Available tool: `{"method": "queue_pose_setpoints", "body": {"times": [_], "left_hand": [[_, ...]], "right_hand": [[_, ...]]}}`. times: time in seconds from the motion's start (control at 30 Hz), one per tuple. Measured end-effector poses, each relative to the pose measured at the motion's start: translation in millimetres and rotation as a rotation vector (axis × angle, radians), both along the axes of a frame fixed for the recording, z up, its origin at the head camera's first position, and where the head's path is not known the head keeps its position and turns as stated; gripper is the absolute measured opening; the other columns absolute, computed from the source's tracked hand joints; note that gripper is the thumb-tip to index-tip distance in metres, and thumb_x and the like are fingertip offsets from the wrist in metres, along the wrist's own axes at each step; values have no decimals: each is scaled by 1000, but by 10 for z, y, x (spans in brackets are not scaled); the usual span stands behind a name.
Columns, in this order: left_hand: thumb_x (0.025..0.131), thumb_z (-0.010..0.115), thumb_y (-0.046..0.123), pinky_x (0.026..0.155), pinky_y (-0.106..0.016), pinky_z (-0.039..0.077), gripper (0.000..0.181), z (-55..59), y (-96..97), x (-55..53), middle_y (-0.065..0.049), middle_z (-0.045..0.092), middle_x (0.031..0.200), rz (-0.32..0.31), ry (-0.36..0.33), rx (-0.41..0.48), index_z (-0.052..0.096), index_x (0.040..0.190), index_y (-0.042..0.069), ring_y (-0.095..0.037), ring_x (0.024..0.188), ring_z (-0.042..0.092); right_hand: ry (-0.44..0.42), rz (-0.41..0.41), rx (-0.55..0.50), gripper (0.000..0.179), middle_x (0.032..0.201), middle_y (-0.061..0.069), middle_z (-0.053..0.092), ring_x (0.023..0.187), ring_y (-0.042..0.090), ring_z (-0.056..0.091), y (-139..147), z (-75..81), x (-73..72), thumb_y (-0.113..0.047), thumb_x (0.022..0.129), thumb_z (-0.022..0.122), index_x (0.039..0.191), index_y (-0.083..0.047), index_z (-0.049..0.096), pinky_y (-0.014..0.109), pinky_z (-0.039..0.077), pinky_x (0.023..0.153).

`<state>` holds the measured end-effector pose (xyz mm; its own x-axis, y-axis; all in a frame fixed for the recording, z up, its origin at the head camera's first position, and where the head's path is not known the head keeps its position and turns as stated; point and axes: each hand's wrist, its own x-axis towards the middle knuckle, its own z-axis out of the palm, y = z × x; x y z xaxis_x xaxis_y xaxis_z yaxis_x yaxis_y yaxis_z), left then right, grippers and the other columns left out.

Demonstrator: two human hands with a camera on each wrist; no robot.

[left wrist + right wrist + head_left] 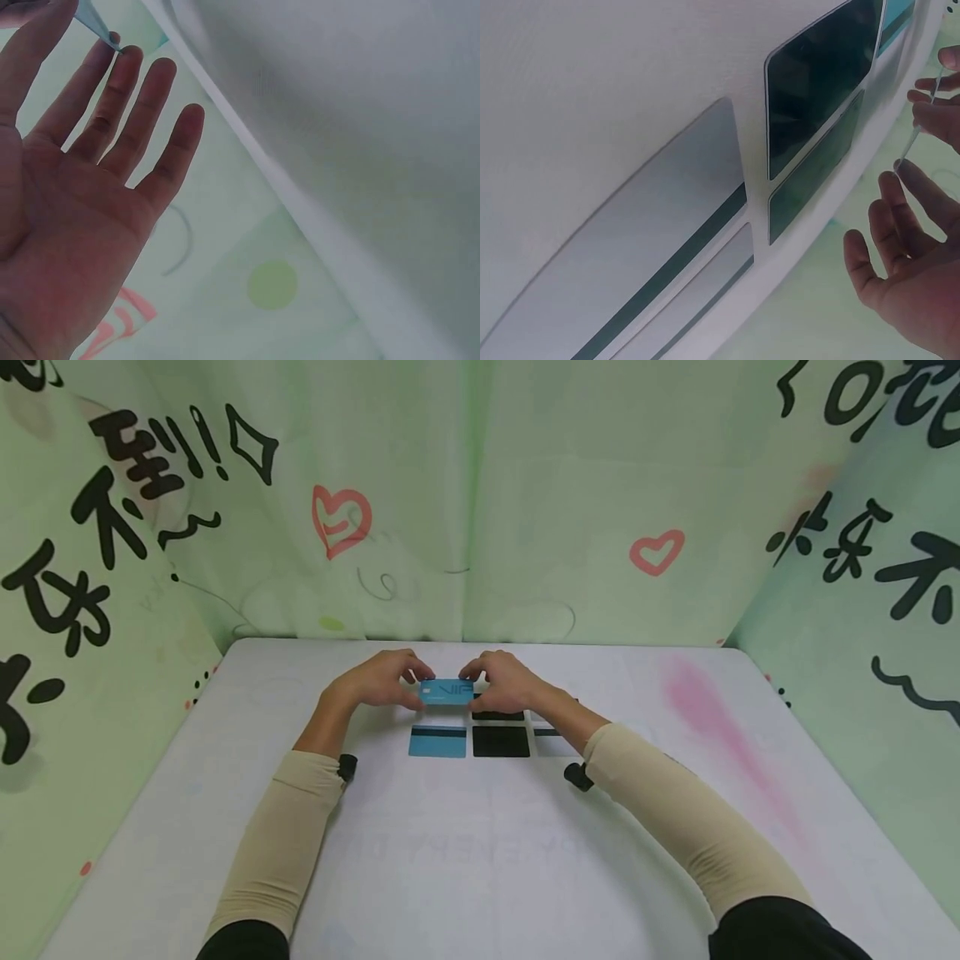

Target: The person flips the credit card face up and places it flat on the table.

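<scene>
A blue card with dark lettering is held up on edge between both hands. My left hand pinches its left end between thumb and fingertips, and the right hand grips the right end the same way. In the left wrist view the card shows only as a thin sliver at the fingertips. Below it on the table lies another blue card with a dark stripe, beside a black card. A second black card is partly covered by the right hand.
Pale grey cards with dark stripes lie to the right, partly under the right forearm. The white table has a pink smear on its right side. Behind and beside it hangs a green curtain with black writing and red hearts.
</scene>
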<state>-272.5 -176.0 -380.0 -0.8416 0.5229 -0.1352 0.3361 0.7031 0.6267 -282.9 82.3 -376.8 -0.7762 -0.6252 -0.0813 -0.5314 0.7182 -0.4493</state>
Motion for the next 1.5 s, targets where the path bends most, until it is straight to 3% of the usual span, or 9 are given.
{"method": "queue_pose_setpoints", "body": {"times": [0.8,1.23,1.5], "left_hand": [[86,84,14,103,-44,52,51,3,9,-28,-12,66,133,-20,0,-121,68,133,3,-32,124,59],[83,86,14,102,-43,51,50,22,42,-30,-13,70,126,-38,11,-163,69,129,2,-30,117,61],[82,87,14,100,-42,52,48,-28,72,-78,-12,71,121,-46,26,-210,72,127,4,-27,113,62]], "right_hand": [[-20,33,53,51,131,12,72,127,31,60,-107,-64,-5,-19,88,80,134,-2,69,46,47,109],[-29,25,91,51,135,13,67,129,32,54,-123,-99,36,-22,90,78,136,-4,69,50,48,106],[-19,36,110,49,136,13,66,128,32,55,-133,-121,25,-23,90,78,135,-5,70,53,49,105]]}}
